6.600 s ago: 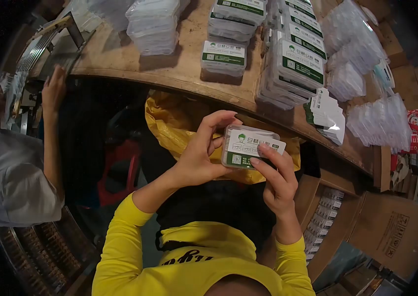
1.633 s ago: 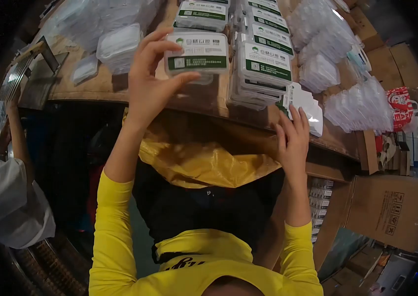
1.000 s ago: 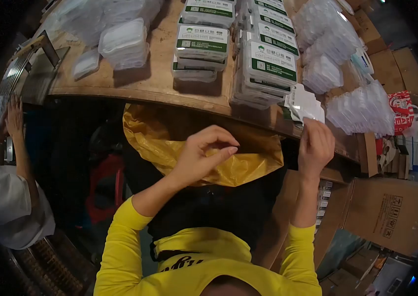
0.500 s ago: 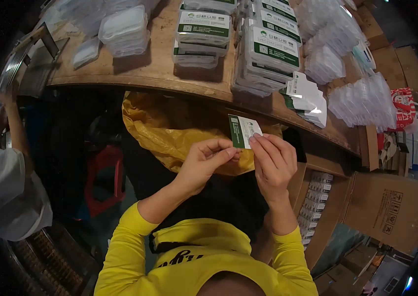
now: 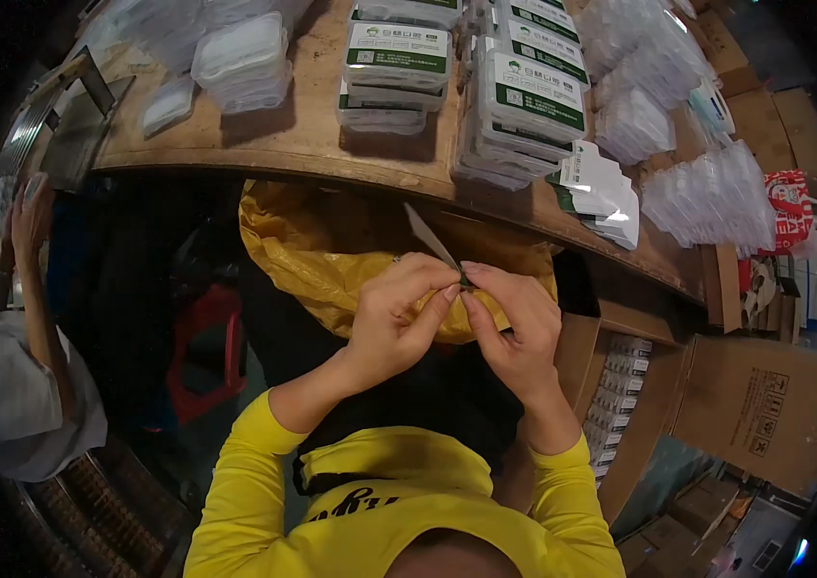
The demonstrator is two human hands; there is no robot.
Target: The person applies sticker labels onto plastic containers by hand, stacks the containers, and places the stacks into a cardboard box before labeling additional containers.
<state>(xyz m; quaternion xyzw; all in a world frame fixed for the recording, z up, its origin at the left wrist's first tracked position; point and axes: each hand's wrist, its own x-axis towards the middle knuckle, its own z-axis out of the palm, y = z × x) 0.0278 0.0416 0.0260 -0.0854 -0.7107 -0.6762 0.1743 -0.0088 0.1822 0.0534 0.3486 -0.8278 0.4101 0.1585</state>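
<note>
A printed card point(image 5: 431, 238) is tilted, its pale side seen at a steep slant, between my two hands above a yellow bag point(image 5: 317, 265). My left hand point(image 5: 397, 310) pinches the card's near end with thumb and forefinger. My right hand point(image 5: 519, 323) grips the same end from the other side, its fingertips close to the left ones. The fingers partly hide that end of the card. On the table edge beyond lies a fanned stack of similar white and green cards point(image 5: 601, 197).
Clear plastic boxes with green-and-white cards point(image 5: 534, 96) are stacked on the wooden table point(image 5: 312, 149). Empty-looking clear boxes point(image 5: 245, 63) stand left, more point(image 5: 712, 197) right. An open carton point(image 5: 645, 424) of packed boxes sits below right. Another person's hand point(image 5: 31, 217) is at far left.
The card has turned from face-up to nearly edge-on, and my right hand has come down and closer to my left. At far left, the other person's arm has shifted.
</note>
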